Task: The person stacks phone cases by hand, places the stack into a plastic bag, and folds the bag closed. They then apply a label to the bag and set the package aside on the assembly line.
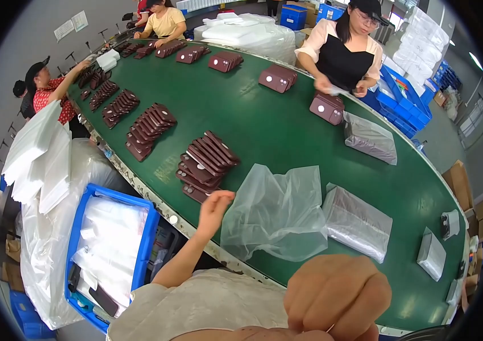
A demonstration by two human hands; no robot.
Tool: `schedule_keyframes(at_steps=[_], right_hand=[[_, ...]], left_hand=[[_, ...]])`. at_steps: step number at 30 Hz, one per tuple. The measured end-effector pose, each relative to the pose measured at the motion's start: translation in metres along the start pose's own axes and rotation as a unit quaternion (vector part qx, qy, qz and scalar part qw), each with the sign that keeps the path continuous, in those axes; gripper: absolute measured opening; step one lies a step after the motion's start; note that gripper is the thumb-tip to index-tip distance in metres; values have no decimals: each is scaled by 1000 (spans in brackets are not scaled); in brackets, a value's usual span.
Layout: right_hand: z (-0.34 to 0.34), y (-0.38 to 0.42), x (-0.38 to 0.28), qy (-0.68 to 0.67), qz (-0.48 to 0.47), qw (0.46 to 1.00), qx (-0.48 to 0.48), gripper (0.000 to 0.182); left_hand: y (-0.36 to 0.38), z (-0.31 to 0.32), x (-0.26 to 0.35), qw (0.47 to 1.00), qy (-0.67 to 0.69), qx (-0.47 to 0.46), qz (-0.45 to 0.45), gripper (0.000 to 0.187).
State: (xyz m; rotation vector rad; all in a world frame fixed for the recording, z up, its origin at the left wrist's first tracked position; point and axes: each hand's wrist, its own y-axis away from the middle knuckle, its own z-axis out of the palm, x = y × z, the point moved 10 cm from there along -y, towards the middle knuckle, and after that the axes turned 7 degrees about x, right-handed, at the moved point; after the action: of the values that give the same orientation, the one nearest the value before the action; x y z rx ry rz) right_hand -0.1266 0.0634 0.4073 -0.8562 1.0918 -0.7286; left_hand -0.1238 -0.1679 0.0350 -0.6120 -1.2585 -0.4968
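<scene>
My left hand is at the table's near edge with its fingers drawn together, beside the left edge of a clear plastic bag. Whether it pinches the bag's edge cannot be made out. Close to the camera, my right hand is curled into a fist; what it may hold is hidden. The bag lies flat and crumpled on the green table. Right of it lies a bagged stack wrapped in clear plastic. Just beyond my left hand are leaning stacks of dark maroon flat pieces.
Further stacks of maroon pieces line the green table. Across it, a co-worker handles plastic beside a wrapped bundle. A blue crate with white bags stands at lower left. More people work at the far end.
</scene>
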Motion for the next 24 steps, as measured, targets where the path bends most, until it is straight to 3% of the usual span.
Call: schedule_keyframes(at_steps=[2,4,5,8,10,12,13,15,17,19,20,21,22,23,24], right_hand=[[7,-2,6,-76,-17,991,-110,32],[3,-2,12,-50,-22,996,-75,32],[-1,-1,15,-22,-29,999,-38,33],[-13,-8,33,10,-32,999,15,29],[-22,-15,48,25,-36,998,40,27],[-74,-8,111,17,113,983,143,28],[-115,-16,146,131,124,971,156,25],[-214,6,238,305,252,889,228,34],[-294,59,310,603,225,754,128,56],[-352,136,374,693,332,636,80,79],[-351,134,376,697,326,634,79,79],[-354,149,392,648,417,634,59,86],[-354,164,405,591,505,628,38,93],[-355,158,401,593,505,626,36,93],[-353,156,399,564,541,623,24,93]], left_hand=[[8,-60,-14,992,3,126,-2,17],[30,-124,-54,968,-20,245,-40,26],[31,-132,-52,968,-19,246,-40,26],[45,-139,-68,912,234,278,-190,41],[42,-134,-65,899,265,276,-211,44],[32,-121,-68,877,319,259,-250,50],[27,-119,-68,876,325,256,-247,50],[23,-119,-74,858,336,285,-263,51],[12,-117,-79,851,345,291,-268,52],[-13,-116,-83,902,233,248,-264,49],[-25,-115,-87,921,177,228,-261,48],[-37,-115,-95,921,181,227,-259,48],[-58,-122,-90,960,12,196,-199,48],[-80,-124,-84,965,-158,160,-132,49],[-97,-120,-76,937,-323,117,-63,50]])
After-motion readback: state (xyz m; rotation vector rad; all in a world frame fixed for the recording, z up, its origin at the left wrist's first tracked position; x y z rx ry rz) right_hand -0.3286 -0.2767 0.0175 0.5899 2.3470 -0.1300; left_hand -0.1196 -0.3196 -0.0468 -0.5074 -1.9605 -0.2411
